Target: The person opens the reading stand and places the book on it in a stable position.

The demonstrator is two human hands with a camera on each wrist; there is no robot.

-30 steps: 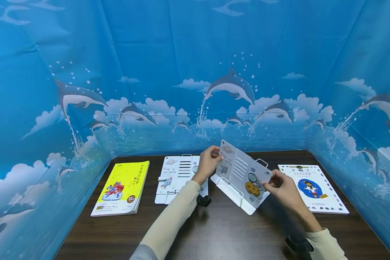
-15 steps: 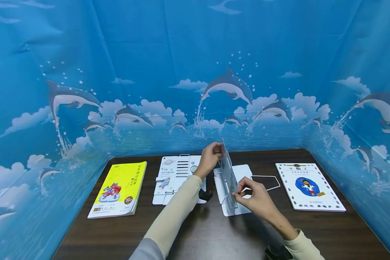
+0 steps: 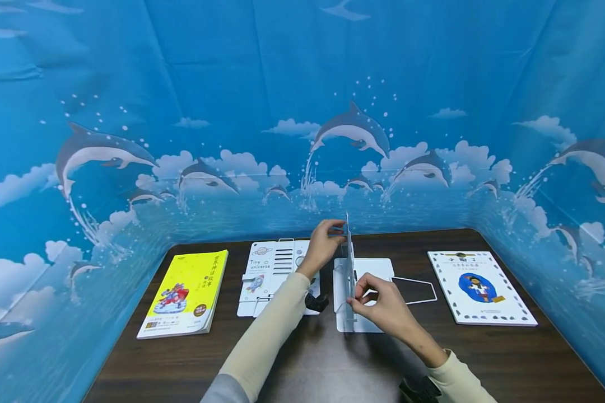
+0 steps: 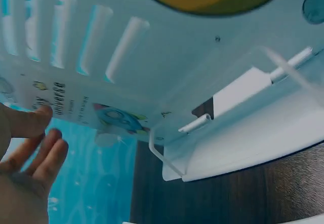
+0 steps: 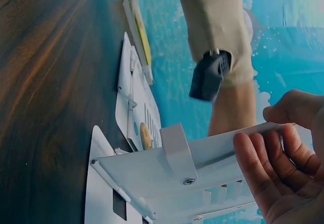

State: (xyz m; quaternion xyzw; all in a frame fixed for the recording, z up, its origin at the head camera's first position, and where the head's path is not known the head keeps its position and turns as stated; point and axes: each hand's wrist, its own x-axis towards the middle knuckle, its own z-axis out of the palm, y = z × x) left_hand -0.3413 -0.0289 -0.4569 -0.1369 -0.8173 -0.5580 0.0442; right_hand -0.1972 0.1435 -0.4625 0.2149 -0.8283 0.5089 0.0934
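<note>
A white metal book stand (image 3: 375, 267) with printed space pictures lies in front of me, its slotted panel (image 4: 152, 72) raised upright and seen edge-on in the head view. My right hand (image 3: 385, 305) pinches the panel's near edge; the right wrist view shows the thumb on one side and fingers on the other. At the far edge is my left hand (image 3: 325, 246). Its thumb (image 4: 30, 121) lies at the panel while the other fingers, loosely bent, stay apart from it. A white wire prop (image 3: 422, 302) extends flat from the base's right side.
A second, matching book stand (image 3: 262, 263) lies folded flat to the left, partly under my left arm. Beyond it is a yellow book (image 3: 189, 291). A white book (image 3: 484, 291) lies at the right. Dolphin-printed curtains (image 3: 282, 140) border the dark wooden table (image 3: 302, 369).
The panel has swung from facing me, tilted, to upright and edge-on. The base now lies on the table with its wire prop out to the right. My right hand has moved left with the panel.
</note>
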